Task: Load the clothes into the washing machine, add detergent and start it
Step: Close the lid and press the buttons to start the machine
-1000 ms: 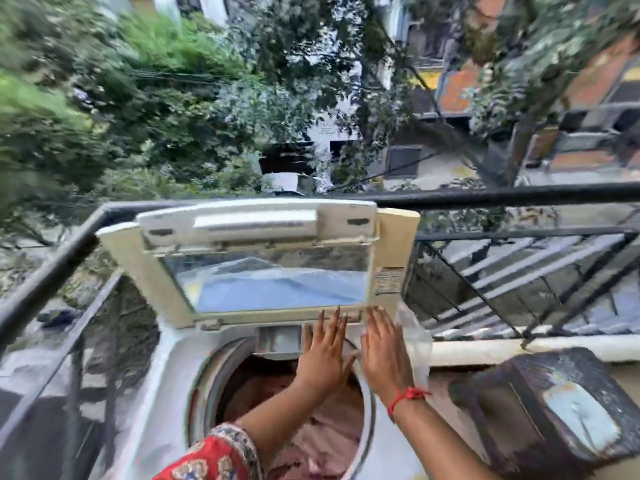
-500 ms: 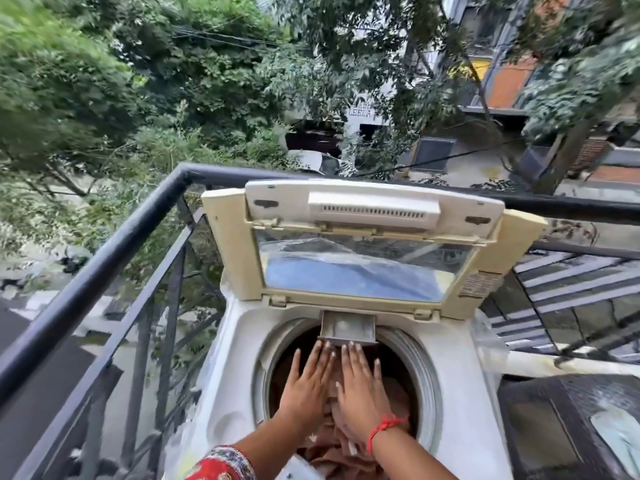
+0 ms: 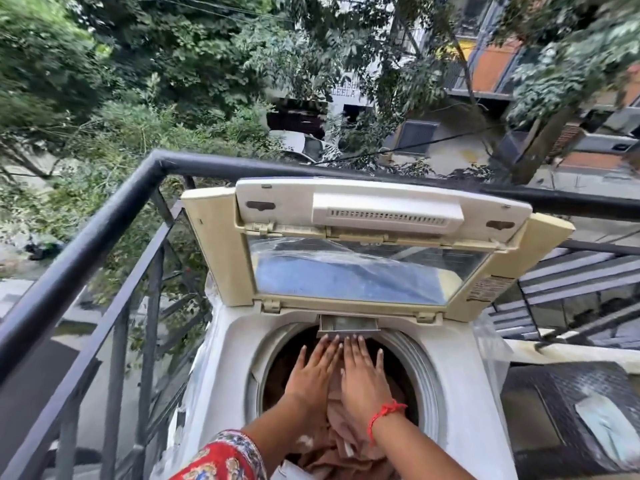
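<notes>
A white top-loading washing machine [image 3: 228,368] stands on a balcony with its cream lid [image 3: 377,216] raised upright. Pinkish-brown clothes [image 3: 341,441] fill the drum. My left hand [image 3: 313,370] and my right hand [image 3: 362,375] lie flat, side by side, palms down over the clothes in the drum opening. Their fingers are spread and the fingertips reach up to the small grey detergent tray [image 3: 348,325] under the lid hinge. Neither hand holds anything. No detergent container is in view.
A black metal railing [image 3: 79,251] runs along the left and behind the machine. A dark worn box-like object [image 3: 568,410] sits to the right of the machine. Trees, a parked car and buildings lie below the balcony.
Both hands dropped from the lid's lower edge down into the drum and now press flat on the clothes. The view swung right, bringing the machine to centre.
</notes>
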